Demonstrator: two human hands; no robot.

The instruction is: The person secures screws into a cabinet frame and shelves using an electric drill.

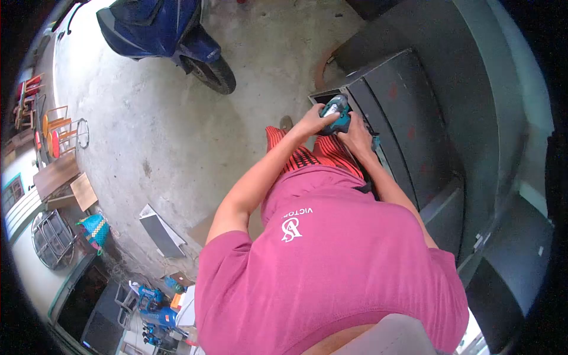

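Note:
A teal and black cordless drill (337, 113) is held between both hands in front of my knees, beside an open gap in the dark grey cabinet (408, 118). My left hand (315, 122) is closed on its left side, with the thumb lying over the body. On the other side my right hand (357, 136) has its fingers around the lower right part. The drill's far end overlaps the cabinet edge in this view. Another small teal item (375, 141) shows just right of my right wrist, partly hidden.
A blue motorbike (160, 29) stands ahead to the left on the concrete floor (160, 130). Farther left are orange chairs (56, 127), wooden boards (56, 174) and a woven bag (94, 231). A grey panel (161, 234) lies nearby. Several blue power tools (152, 307) sit behind, lower left.

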